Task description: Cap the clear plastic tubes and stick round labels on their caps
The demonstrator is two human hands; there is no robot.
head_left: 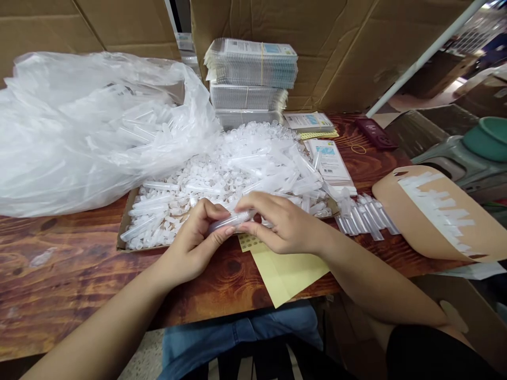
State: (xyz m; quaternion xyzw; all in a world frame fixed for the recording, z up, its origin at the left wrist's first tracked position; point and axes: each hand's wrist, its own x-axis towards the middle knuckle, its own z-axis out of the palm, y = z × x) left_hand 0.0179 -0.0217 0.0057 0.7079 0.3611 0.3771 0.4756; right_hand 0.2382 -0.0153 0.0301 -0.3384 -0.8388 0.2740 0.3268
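Observation:
Between my two hands lies a clear plastic tube (225,222), held nearly level and tilted up a little to the right. My left hand (196,240) pinches its left part with thumb and forefinger. Thumb and fingers of my right hand (283,224) close round the right end, where a whitish cap or fitting partly shows. Just beyond my hands, a shallow cardboard tray (123,224) is heaped with small white plastic caps (206,171) and clear tubes. Under my right hand are yellow sticker sheets (291,272) with small round labels.
A big clear plastic bag (79,132) of tubes stands back left. Rubber-banded stacks of printed packaging (251,63) rise behind the tray. Several finished-looking tubes (366,216) lie in a row at right, beside a tan curved piece with white tape (431,211). A dark red box (376,133) sits behind.

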